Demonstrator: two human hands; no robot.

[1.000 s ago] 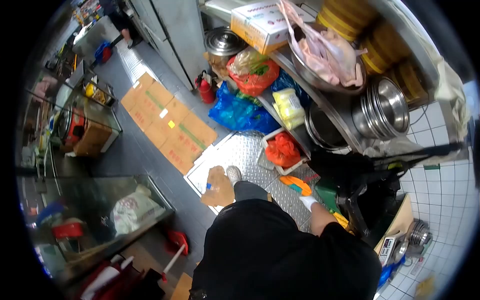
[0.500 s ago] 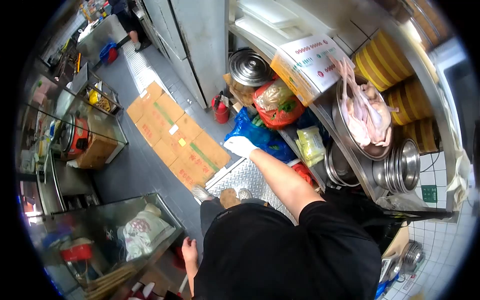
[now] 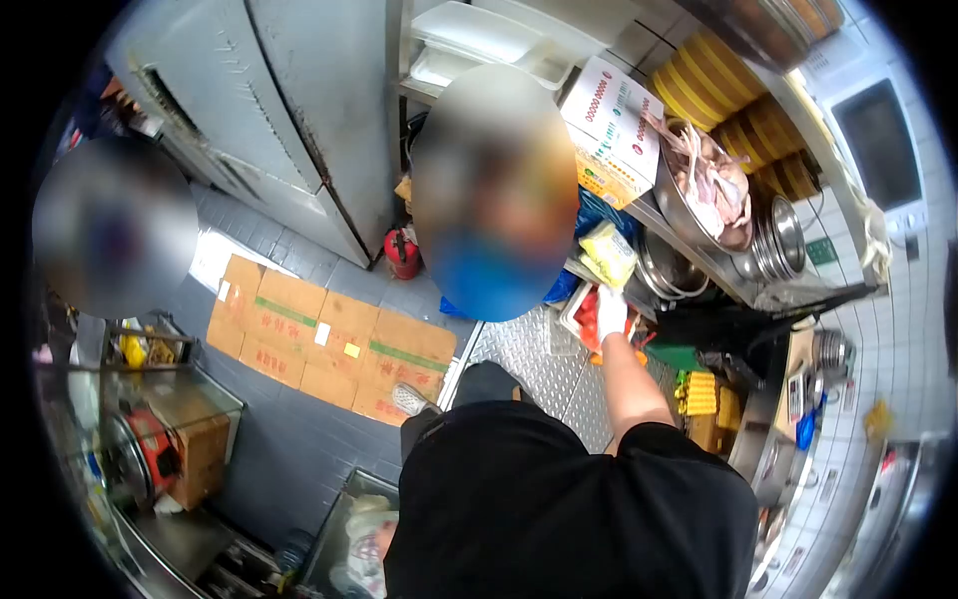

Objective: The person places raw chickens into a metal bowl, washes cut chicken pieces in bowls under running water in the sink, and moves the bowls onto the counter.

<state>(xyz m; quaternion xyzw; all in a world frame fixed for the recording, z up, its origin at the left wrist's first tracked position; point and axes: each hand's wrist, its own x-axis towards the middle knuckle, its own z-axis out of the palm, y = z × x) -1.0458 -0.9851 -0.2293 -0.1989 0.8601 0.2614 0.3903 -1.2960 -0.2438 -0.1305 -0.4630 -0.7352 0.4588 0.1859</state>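
My right hand (image 3: 611, 311), in a white glove, reaches to the low shelf on the right. It is over or against something red (image 3: 587, 317) in a pale container, just below a yellow-green packet (image 3: 608, 255). Its fingers are too small and indistinct to show whether they grip anything. Only a sliver of my left hand (image 3: 384, 539) shows beside my black shirt, near a white plastic bag (image 3: 365, 547); its fingers are hidden. Above the low shelf, a steel bowl (image 3: 681, 212) holds plucked poultry (image 3: 711, 185).
A printed carton (image 3: 611, 130) stands beside the bowl, with stacked steel bowls (image 3: 780, 240) on the other side. Flattened cardboard (image 3: 334, 334) covers part of the floor. A red fire extinguisher (image 3: 402, 254) stands by the grey cabinet (image 3: 329, 110). Two blurred ovals hide parts of the view.
My right hand has moved from the blue bag to the red thing on the low shelf. My view has turned right, and my left hand is now mostly hidden.
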